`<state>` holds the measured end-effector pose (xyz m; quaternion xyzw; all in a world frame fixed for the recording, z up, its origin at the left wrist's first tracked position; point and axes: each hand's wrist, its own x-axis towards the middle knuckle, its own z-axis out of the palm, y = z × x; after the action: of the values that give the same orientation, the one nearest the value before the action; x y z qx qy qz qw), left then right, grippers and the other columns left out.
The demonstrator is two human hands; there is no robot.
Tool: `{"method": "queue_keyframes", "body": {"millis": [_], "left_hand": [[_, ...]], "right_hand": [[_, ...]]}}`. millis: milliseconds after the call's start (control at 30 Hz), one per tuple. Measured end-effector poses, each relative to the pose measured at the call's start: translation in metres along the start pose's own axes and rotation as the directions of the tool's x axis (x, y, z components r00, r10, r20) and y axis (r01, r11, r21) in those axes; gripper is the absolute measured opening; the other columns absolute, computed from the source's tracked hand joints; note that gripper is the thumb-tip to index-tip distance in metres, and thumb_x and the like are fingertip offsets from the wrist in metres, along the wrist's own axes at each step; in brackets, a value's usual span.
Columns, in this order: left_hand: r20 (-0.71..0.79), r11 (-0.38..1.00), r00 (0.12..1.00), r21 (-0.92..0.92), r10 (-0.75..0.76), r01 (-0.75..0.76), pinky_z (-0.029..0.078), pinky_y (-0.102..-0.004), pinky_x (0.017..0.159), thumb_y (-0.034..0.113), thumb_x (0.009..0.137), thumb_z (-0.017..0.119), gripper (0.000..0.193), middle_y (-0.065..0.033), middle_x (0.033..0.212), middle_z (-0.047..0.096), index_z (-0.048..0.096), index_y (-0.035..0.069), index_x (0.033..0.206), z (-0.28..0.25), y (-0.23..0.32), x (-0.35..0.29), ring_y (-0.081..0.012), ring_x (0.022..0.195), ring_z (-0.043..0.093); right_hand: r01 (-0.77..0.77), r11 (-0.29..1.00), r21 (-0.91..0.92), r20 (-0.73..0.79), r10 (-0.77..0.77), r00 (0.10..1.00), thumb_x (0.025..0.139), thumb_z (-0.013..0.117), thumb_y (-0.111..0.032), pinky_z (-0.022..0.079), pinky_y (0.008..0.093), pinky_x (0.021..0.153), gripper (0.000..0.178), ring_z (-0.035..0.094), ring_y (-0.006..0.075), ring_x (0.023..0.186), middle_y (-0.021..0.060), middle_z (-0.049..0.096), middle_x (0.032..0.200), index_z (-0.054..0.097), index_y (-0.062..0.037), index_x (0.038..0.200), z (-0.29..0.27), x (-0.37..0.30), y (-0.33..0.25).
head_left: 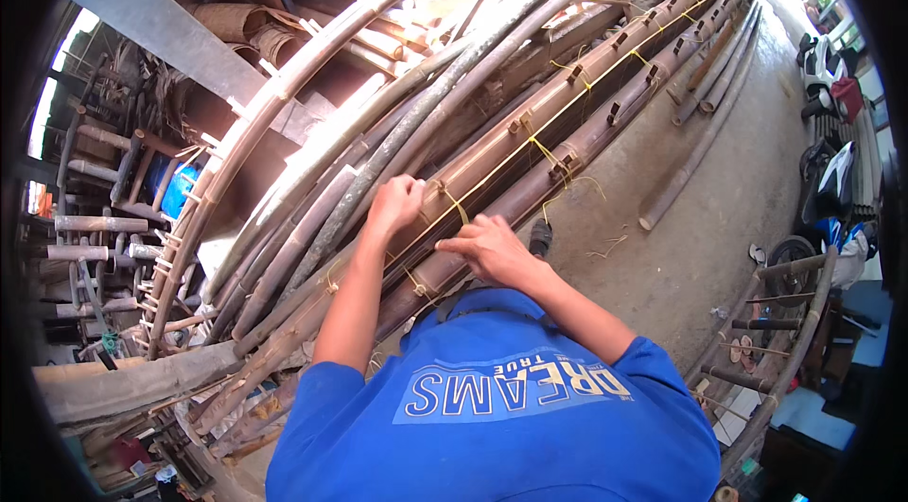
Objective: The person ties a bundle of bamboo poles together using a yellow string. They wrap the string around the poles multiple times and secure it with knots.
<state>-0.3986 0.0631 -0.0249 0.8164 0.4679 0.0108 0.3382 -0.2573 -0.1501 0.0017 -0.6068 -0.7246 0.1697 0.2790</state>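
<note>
Between hands (pixel 487 247), yellow cord (pixel 459 204) across round bamboo (pixel 494 150)

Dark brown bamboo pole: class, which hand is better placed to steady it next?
Probably the right hand, over the dark brown bamboo pole; the left hand is farther off, by the light brown bamboo pole.
</note>
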Motion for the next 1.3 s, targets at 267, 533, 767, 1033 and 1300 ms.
{"method": "queue_keyframes", "body": {"millis": [267, 533, 767, 1033, 1300], "left_hand": [[0.369, 0.92, 0.924, -0.387, 0.097, 0.058, 0.036, -0.0318, 0.059, 0.03, 0.104, 0.057, 0.037, 0.0078, 0.07, 0.047, 0.065, 0.004, 0.078, 0.027, -0.039, -0.023, -0.0081, 0.065, 0.039], [0.603, 0.947, 0.796, -0.283, 0.05, 0.155, 0.038, -0.032, 0.052, 0.027, 0.102, 0.06, 0.029, 0.0052, 0.068, 0.052, 0.075, 0.004, 0.092, 0.018, -0.035, 0.015, -0.0088, 0.058, 0.045], [0.352, 0.451, 0.934, -0.844, 0.06, 0.289, 0.058, -0.032, 0.076, 0.024, 0.101, 0.057, 0.02, -0.0024, 0.084, 0.068, 0.067, 0.011, 0.089, 0.001, -0.022, -0.016, -0.0162, 0.078, 0.067], [-0.02, 0.908, 0.942, -0.26, 0.336, -0.329, 0.05, -0.037, 0.072, 0.022, 0.102, 0.058, 0.026, -0.0124, 0.082, 0.068, 0.066, -0.002, 0.097, -0.008, 0.004, -0.037, -0.0236, 0.074, 0.062], [-0.019, 0.997, 0.997, 0.003, 0.074, -0.074, 0.053, -0.0523, 0.09, 0.03, 0.099, 0.061, 0.033, -0.0261, 0.105, 0.072, 0.067, 0.0, 0.111, 0.022, 0.02, -0.059, -0.0434, 0.103, 0.07]], "right_hand": [[-0.175, 0.914, -0.366, -0.179, 0.115, 0.977, 0.089, 0.062, -0.016, 0.038, 0.0453, 0.087, 0.005, 0.06, 0.0258, 0.093, 0.0048, 0.07, 0.076, 0.059, -0.0136, 0.092, 0.058, 0.031, 0.014], [-0.299, 0.877, -0.377, -0.29, 0.195, 0.937, 0.091, 0.064, -0.021, 0.039, 0.0453, 0.086, 0.009, 0.062, 0.0246, 0.087, 0.0052, 0.068, 0.075, 0.059, -0.0127, 0.091, 0.075, 0.046, 0.019], [-0.106, 0.893, -0.438, -0.134, 0.052, 0.99, 0.088, 0.064, -0.02, 0.039, 0.0454, 0.09, 0.015, 0.059, 0.0276, 0.101, 0.0049, 0.068, 0.089, 0.06, -0.012, 0.1, 0.038, 0.032, 0.01], [-0.032, 0.954, -0.298, -0.365, -0.082, 0.927, 0.086, 0.072, -0.032, 0.039, 0.0402, 0.083, 0.011, 0.06, 0.02, 0.09, -0.0015, 0.066, 0.092, 0.071, -0.0217, 0.084, 0.024, 0.063, 0.043], [0.057, 0.042, 0.998, -0.07, 0.511, 0.857, 0.105, 0.057, -0.02, 0.053, 0.034, 0.084, 0.025, 0.067, 0.0187, 0.085, 0.0075, 0.073, 0.095, 0.071, -0.0004, 0.099, -0.011, 0.059, 0.054]]}}
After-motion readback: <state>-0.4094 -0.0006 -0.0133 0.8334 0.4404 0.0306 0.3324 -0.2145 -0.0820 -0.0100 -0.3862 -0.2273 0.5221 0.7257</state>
